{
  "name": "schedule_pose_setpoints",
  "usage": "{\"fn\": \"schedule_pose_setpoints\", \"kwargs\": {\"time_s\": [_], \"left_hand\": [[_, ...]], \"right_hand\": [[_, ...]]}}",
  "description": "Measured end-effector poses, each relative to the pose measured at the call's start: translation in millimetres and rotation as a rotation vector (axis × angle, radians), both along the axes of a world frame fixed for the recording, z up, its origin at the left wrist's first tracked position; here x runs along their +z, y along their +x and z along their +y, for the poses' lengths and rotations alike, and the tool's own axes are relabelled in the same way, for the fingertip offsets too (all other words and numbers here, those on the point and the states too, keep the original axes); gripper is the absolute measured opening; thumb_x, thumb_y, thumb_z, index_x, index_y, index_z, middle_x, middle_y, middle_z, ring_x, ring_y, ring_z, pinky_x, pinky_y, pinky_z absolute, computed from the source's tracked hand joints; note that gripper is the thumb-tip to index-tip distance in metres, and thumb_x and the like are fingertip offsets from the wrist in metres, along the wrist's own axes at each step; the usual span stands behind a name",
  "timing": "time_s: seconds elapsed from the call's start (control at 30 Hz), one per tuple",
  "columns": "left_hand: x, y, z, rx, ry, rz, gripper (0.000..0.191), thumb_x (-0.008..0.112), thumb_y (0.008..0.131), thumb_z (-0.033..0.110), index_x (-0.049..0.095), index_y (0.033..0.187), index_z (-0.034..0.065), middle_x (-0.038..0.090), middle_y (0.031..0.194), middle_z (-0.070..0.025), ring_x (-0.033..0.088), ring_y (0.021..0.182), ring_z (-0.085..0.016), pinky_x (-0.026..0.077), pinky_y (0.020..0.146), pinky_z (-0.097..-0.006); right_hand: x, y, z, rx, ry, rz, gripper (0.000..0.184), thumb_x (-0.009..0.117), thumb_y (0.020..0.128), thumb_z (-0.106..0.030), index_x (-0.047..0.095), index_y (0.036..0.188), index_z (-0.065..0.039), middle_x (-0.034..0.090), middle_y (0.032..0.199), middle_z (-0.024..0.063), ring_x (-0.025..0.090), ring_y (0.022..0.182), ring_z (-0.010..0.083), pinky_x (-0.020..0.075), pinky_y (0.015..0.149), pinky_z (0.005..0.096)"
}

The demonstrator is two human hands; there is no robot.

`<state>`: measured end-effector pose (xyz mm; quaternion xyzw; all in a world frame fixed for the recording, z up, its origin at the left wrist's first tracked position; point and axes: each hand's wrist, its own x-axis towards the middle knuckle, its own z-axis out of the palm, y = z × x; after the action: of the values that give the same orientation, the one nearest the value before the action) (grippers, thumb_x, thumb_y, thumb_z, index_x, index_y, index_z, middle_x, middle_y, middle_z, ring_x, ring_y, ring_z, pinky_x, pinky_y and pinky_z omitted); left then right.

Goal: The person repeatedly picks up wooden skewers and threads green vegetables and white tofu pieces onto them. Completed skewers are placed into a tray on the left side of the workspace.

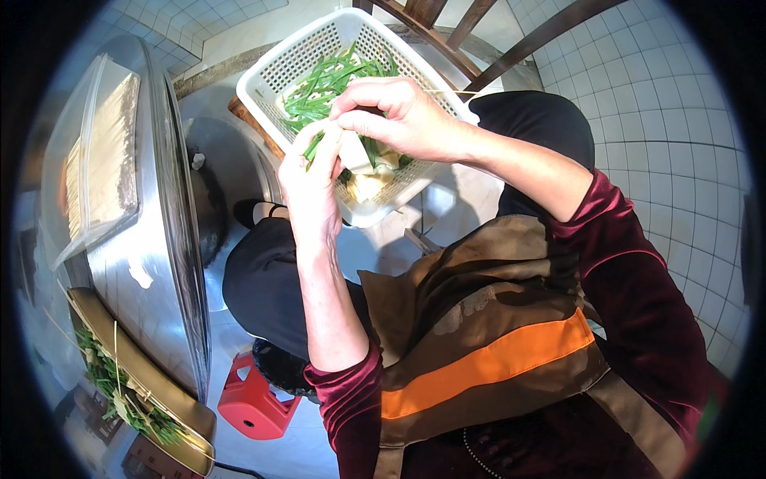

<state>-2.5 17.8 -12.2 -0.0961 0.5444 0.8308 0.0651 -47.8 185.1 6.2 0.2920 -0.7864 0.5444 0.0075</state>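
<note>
Above a white plastic basket (263, 78), my left hand (308, 179) pinches cut green leafy stalks (313, 149) that look like garlic chives. Against its fingers is a pale, flat piece of food (354, 154), possibly tofu skin. My right hand (407, 117) meets it at the fingertips and holds a thin wooden skewer (452, 91), whose end sticks out past the knuckles. The skewer's other end is hidden by the fingers. Loose green stalks (323, 81) fill the basket's far part, and pale yellowish pieces (368, 185) lie at its near end.
On a metal surface (161, 311) at left stands a clear plastic container (105, 155) packed with wooden skewers. A gold-coloured tray (173, 395) below holds skewered green bundles (128, 401). Near my left leg is a red plastic stool (257, 401). Wooden slats (440, 30) rise behind the basket.
</note>
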Motion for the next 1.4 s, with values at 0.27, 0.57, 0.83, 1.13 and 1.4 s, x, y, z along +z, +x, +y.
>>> {"fn": "schedule_pose_setpoints", "kwargs": {"time_s": [0.27, 0.57, 0.83, 1.13, 1.4], "left_hand": [[0, 3, -2, -0.066, 0.199, -0.053, 0.03, 0.064, 0.091, 0.004, 0.059, 0.119, -0.0042, 0.067, 0.102, -0.0079, 0.065, 0.086, -0.01, 0.053, 0.073, -0.0193], [-8, 1, -3, -0.087, 0.278, -0.041, 0.025, 0.067, 0.09, 0.004, 0.063, 0.113, -0.0044, 0.067, 0.103, -0.0091, 0.067, 0.09, -0.013, 0.056, 0.079, -0.0225], [-6, 1, 6, 0.01, 0.065, -0.023, 0.022, 0.069, 0.089, 0.004, 0.064, 0.108, -0.005, 0.066, 0.1, -0.0099, 0.066, 0.086, -0.013, 0.057, 0.076, -0.0238], [-6, 0, 2, 0.024, 0.232, -0.054, 0.026, 0.068, 0.088, 0.001, 0.06, 0.112, -0.0053, 0.065, 0.102, -0.0114, 0.065, 0.09, -0.014, 0.055, 0.08, -0.0265], [-7, -3, 0, 0.115, -0.084, 0.085, 0.032, 0.072, 0.084, 0.001, 0.061, 0.113, -0.0058, 0.066, 0.105, -0.0113, 0.063, 0.091, -0.014, 0.05, 0.085, -0.0261]], "right_hand": [[-5, 1, 1, 0.024, -0.087, -0.297, 0.01, 0.068, 0.084, -0.007, 0.069, 0.093, -0.002, 0.068, 0.09, 0.0064, 0.064, 0.089, 0.0151, 0.0503, 0.082, 0.0306], [-14, -13, 10, 0.13, -0.078, -0.277, 0.008, 0.068, 0.088, -0.007, 0.068, 0.094, -0.003, 0.065, 0.094, 0.0001, 0.059, 0.088, 0.0078, 0.049, 0.082, 0.0248], [-14, -9, 7, 0.061, -0.057, -0.39, 0.015, 0.067, 0.087, -0.014, 0.066, 0.099, -0.004, 0.065, 0.093, 0.0021, 0.06, 0.088, 0.0107, 0.0483, 0.082, 0.0283], [-13, -4, 2, 0.015, -0.265, -0.509, 0.036, 0.071, 0.085, -0.008, 0.058, 0.118, -0.004, 0.064, 0.101, 0.0068, 0.061, 0.088, 0.0117, 0.0502, 0.078, 0.0255], [-23, 7, -3, 0.039, -0.286, -0.832, 0.025, 0.066, 0.091, -0.013, 0.062, 0.106, 0.005, 0.067, 0.081, 0.0062, 0.063, 0.071, 0.0101, 0.0506, 0.066, 0.0232]]}}
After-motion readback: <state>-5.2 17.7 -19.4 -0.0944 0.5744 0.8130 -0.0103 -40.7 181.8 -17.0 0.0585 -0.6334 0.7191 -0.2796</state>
